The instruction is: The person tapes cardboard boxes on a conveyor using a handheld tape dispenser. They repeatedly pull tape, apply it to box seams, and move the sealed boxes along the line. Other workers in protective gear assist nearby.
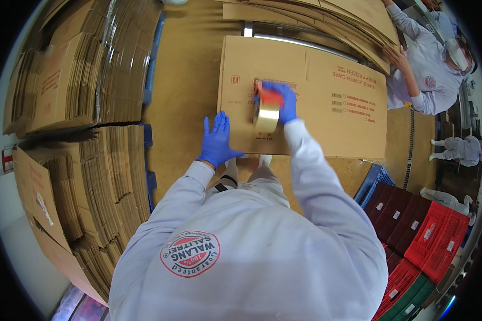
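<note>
Under me spreads a tan floor (179,88), crossed on my right by a dark drain grating (411,142). A pale wall (42,265) runs along my left, beyond flattened-carton stacks (64,80) by blue pallets (156,59); red crates (436,241) stand rightward.

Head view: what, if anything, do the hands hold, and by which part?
The right hand holds the red tape dispenser, apparently by its handle, though blur hides the exact grip. The left hand, spread at the carton, grips nothing visibly.

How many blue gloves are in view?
2: one on the left hand, at the near left corner of the brown cardboard box; one on the right hand, gripping the red tape dispenser. Others may be hidden on distant people.
</note>
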A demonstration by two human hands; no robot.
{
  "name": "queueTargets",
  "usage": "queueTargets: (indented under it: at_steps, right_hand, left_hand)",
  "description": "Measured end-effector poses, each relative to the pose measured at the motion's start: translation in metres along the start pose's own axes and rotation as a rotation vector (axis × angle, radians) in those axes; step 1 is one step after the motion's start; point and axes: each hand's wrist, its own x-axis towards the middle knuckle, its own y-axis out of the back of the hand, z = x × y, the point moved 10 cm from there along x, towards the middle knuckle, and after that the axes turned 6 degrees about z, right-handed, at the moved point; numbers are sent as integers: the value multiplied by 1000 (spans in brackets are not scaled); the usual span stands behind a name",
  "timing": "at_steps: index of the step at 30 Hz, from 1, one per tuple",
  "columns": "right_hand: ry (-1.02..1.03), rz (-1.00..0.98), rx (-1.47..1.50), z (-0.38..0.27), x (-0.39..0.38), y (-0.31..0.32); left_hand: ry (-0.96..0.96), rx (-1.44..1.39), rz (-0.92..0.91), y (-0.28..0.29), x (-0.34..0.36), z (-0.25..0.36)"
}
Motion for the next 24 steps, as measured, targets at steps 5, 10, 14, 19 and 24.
queueTargets:
  at_steps: [5, 10, 14, 19, 24]
  right_hand:
    - [445, 128, -649, -27, -127, -22]
    - [187, 170, -603, 55, -64, 0]
    - [-169, -52, -348, 97, -10, 2]
    - [-7, -455, -412, 49, -35, -59]
    - [86, -580, -191, -47, -156, -44]
  left_hand:
    - [17, 4, -31, -4, -3, -4]
    - [43, 94, -47, -2, -4, -5]
    - [24, 68, -107, 1, -8, 5]
    - [39, 106, -157, -2, -15, 14]
    - [-12, -90, 0, 24, -22, 25]
